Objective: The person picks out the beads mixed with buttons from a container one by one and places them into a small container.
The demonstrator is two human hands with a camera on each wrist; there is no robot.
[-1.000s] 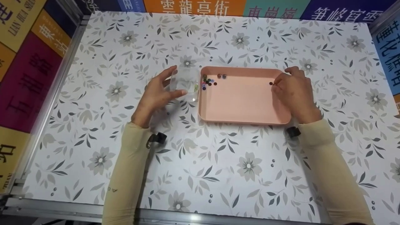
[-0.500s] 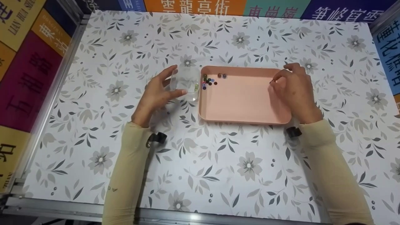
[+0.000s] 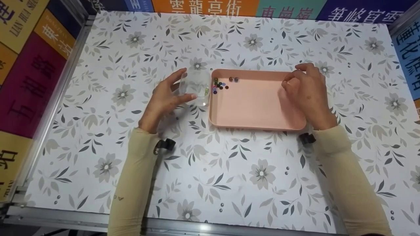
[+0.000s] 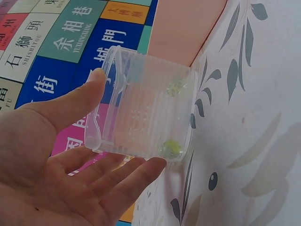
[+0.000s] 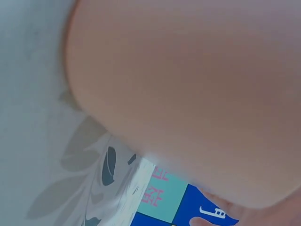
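Note:
My left hand (image 3: 165,95) holds a clear plastic box (image 3: 193,83), thumb on one side and fingers on the other. The box touches or nearly touches the left end of a shallow pink tray (image 3: 259,126). Two yellow-green glass marbles show through its wall, one nearer marble (image 4: 171,149) and one farther marble (image 4: 174,88). Over the tray's right end, my right hand (image 3: 308,91) has thumb and index fingertips pinched together; the small dark marble between them is hidden now. Several coloured marbles (image 3: 220,85) sit in the tray's far left corner. The right wrist view shows mostly blurred pink tray (image 5: 188,94).
A floral-patterned table (image 3: 210,186) lies under everything, with a metal rail (image 3: 65,214) along its near edge. Colourful panels with large characters (image 3: 205,8) border the far side and both flanks.
My right hand has taken the dark marble from the tray's right end and lifted slightly, away from me and left. My left hand and the box stay nearly still.

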